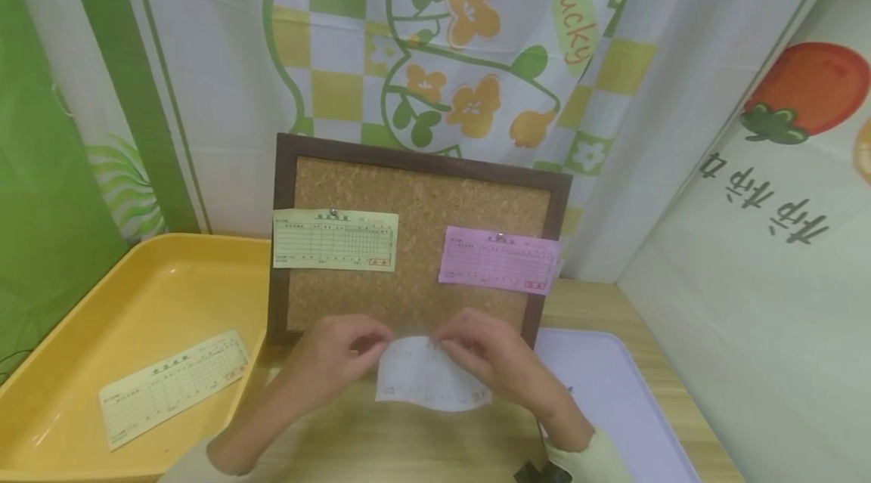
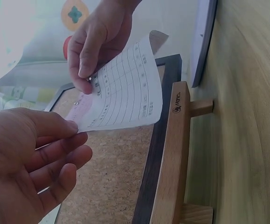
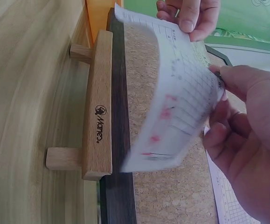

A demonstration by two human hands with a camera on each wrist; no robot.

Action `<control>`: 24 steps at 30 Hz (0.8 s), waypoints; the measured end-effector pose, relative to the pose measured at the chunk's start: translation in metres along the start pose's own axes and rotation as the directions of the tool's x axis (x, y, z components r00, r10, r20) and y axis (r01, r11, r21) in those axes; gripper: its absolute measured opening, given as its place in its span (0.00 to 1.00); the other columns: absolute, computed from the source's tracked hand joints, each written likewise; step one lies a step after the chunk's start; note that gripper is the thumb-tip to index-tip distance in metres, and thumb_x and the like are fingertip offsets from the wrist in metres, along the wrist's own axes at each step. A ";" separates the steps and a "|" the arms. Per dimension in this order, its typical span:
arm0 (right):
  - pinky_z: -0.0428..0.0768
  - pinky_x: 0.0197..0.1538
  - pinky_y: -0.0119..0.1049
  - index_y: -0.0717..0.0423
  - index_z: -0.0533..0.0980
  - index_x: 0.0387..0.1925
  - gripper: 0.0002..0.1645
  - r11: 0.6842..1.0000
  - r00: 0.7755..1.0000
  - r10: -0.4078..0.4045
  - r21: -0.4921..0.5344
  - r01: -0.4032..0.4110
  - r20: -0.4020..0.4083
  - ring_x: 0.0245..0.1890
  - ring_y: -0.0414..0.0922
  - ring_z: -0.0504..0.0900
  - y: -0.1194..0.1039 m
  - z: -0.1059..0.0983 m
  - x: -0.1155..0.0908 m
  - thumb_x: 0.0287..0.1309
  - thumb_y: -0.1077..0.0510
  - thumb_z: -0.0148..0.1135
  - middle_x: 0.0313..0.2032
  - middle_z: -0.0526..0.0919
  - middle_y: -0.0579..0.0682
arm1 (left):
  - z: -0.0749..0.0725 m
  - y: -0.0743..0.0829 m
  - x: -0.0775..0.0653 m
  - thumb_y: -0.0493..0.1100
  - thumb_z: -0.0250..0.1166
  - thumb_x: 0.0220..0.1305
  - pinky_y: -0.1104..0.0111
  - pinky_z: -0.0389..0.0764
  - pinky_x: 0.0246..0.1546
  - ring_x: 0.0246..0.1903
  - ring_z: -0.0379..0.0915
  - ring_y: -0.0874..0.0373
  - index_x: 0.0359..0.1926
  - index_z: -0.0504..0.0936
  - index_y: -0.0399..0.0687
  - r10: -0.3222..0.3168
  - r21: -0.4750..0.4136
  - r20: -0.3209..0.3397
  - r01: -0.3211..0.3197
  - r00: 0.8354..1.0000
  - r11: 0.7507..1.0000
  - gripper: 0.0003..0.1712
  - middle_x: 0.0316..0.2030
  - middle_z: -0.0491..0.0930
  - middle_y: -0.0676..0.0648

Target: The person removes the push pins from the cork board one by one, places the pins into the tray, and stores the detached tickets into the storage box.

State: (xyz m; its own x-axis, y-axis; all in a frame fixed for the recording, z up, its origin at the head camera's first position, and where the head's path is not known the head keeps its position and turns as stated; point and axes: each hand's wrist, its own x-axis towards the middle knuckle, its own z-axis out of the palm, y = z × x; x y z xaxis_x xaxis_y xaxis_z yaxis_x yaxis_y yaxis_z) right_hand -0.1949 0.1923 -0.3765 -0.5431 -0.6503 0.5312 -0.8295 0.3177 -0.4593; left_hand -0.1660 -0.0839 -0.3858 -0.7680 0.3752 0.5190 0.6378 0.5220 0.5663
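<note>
Left hand (image 1: 328,351) and right hand (image 1: 493,343) pinched the white slip (image 1: 432,381) by its top edge, over the bench (image 1: 408,445) at the bottom edge of the corkboard (image 1: 415,271), where uneven pulling could crease the thin, bowed paper below the green slip (image 1: 333,245).

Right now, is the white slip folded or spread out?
Spread, though bowed: the white slip hangs between the left hand and right hand; the left wrist view shows its printed rows exposed, one corner curling.
</note>
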 end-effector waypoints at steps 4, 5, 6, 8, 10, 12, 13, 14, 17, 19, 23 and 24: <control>0.83 0.47 0.36 0.54 0.83 0.48 0.11 0.998 0.997 -0.015 0.062 0.011 0.071 0.44 0.41 0.82 -0.002 -0.001 0.000 0.69 0.67 0.62 0.44 0.85 0.43 | -0.003 -0.001 -0.002 0.36 0.70 0.65 0.69 0.85 0.42 0.39 0.84 0.60 0.41 0.89 0.46 -0.018 -0.012 0.031 0.018 0.999 1.000 0.05 0.39 0.88 0.53; 0.83 0.48 0.37 0.54 0.82 0.48 0.11 0.997 0.996 -0.017 0.075 0.010 0.083 0.45 0.41 0.82 -0.002 -0.001 0.000 0.70 0.68 0.61 0.45 0.85 0.44 | -0.004 -0.001 -0.003 0.36 0.70 0.65 0.69 0.85 0.42 0.39 0.84 0.60 0.41 0.89 0.46 -0.020 -0.011 0.038 0.020 0.999 1.000 0.05 0.39 0.88 0.53; 0.83 0.49 0.37 0.54 0.82 0.48 0.11 0.996 0.995 -0.016 0.088 0.008 0.094 0.45 0.42 0.82 -0.003 -0.002 0.000 0.70 0.67 0.60 0.45 0.85 0.44 | -0.005 -0.001 -0.003 0.37 0.70 0.66 0.69 0.85 0.41 0.38 0.84 0.60 0.41 0.89 0.46 -0.019 -0.011 0.043 0.019 0.999 1.000 0.04 0.39 0.88 0.53; 0.83 0.49 0.37 0.54 0.82 0.48 0.11 0.995 0.994 -0.011 0.103 0.000 0.105 0.45 0.43 0.83 -0.003 -0.002 -0.001 0.70 0.68 0.60 0.44 0.84 0.44 | -0.007 -0.001 -0.004 0.37 0.69 0.67 0.68 0.85 0.41 0.38 0.84 0.60 0.41 0.89 0.46 -0.018 -0.014 0.055 0.019 0.998 1.000 0.04 0.39 0.88 0.53; 0.83 0.49 0.37 0.54 0.81 0.48 0.11 0.995 0.994 -0.017 0.102 0.006 0.105 0.45 0.45 0.83 -0.003 -0.002 -0.001 0.70 0.68 0.60 0.44 0.84 0.45 | -0.009 -0.001 -0.005 0.38 0.68 0.68 0.68 0.85 0.41 0.38 0.84 0.61 0.42 0.89 0.47 -0.020 -0.015 0.065 0.021 0.998 1.000 0.04 0.39 0.88 0.53; 0.83 0.50 0.38 0.54 0.81 0.48 0.11 0.995 0.994 -0.028 0.098 0.018 0.105 0.45 0.45 0.83 -0.003 -0.001 -0.002 0.69 0.69 0.60 0.44 0.84 0.45 | -0.010 -0.001 -0.006 0.38 0.69 0.68 0.68 0.85 0.41 0.38 0.83 0.62 0.42 0.89 0.48 -0.026 -0.020 0.073 0.027 0.997 0.999 0.04 0.39 0.88 0.54; 0.83 0.50 0.38 0.54 0.81 0.48 0.12 0.995 0.994 -0.032 0.095 0.022 0.105 0.45 0.45 0.83 -0.004 -0.001 -0.002 0.69 0.69 0.60 0.44 0.84 0.45 | -0.011 -0.001 -0.006 0.38 0.69 0.68 0.68 0.85 0.41 0.37 0.82 0.63 0.42 0.89 0.48 -0.031 -0.024 0.079 0.033 0.996 0.999 0.05 0.39 0.88 0.55; 0.83 0.51 0.38 0.54 0.80 0.48 0.12 0.995 0.994 -0.036 0.093 0.026 0.106 0.46 0.45 0.83 -0.004 -0.001 -0.002 0.68 0.70 0.60 0.44 0.84 0.45 | -0.011 -0.001 -0.007 0.38 0.69 0.68 0.68 0.85 0.41 0.37 0.82 0.64 0.42 0.89 0.49 -0.034 -0.028 0.083 0.036 0.996 0.999 0.05 0.39 0.87 0.55; 0.82 0.52 0.38 0.54 0.80 0.48 0.12 0.995 0.993 -0.036 0.101 0.025 0.114 0.47 0.43 0.83 -0.005 -0.001 -0.003 0.67 0.70 0.61 0.45 0.84 0.45 | -0.013 -0.001 -0.008 0.38 0.69 0.67 0.69 0.84 0.40 0.36 0.81 0.66 0.42 0.89 0.50 -0.039 -0.040 0.094 0.043 0.995 0.998 0.05 0.38 0.87 0.57; 0.82 0.52 0.38 0.54 0.80 0.48 0.13 0.994 0.992 -0.043 0.109 0.030 0.116 0.47 0.43 0.83 -0.006 -0.001 -0.003 0.67 0.70 0.61 0.45 0.84 0.44 | -0.014 -0.001 -0.008 0.38 0.69 0.67 0.69 0.84 0.39 0.35 0.80 0.67 0.42 0.89 0.50 -0.041 -0.044 0.098 0.045 0.994 0.998 0.05 0.38 0.87 0.57; 0.83 0.52 0.38 0.53 0.79 0.48 0.13 0.990 0.991 -0.061 0.132 0.046 0.116 0.46 0.43 0.83 -0.007 -0.001 -0.004 0.68 0.70 0.61 0.44 0.84 0.45 | -0.014 -0.001 -0.009 0.38 0.70 0.67 0.71 0.83 0.37 0.34 0.79 0.69 0.41 0.89 0.51 -0.040 -0.041 0.096 0.045 0.995 0.998 0.05 0.38 0.87 0.58; 0.83 0.52 0.38 0.53 0.79 0.48 0.13 0.989 0.991 -0.067 0.136 0.051 0.115 0.46 0.43 0.83 -0.007 -0.001 -0.004 0.68 0.70 0.61 0.44 0.84 0.45 | -0.014 -0.001 -0.009 0.39 0.70 0.66 0.71 0.82 0.37 0.34 0.78 0.69 0.41 0.89 0.51 -0.043 -0.038 0.096 0.047 0.994 0.998 0.05 0.38 0.87 0.58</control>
State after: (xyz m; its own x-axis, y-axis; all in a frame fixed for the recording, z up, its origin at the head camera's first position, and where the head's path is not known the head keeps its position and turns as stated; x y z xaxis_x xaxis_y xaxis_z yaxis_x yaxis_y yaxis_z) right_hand -0.1868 0.1935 -0.3746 -0.4676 -0.7450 0.4757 -0.8308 0.1867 -0.5243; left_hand -0.1586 -0.0988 -0.3824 -0.7969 0.4243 0.4300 0.6027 0.5098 0.6139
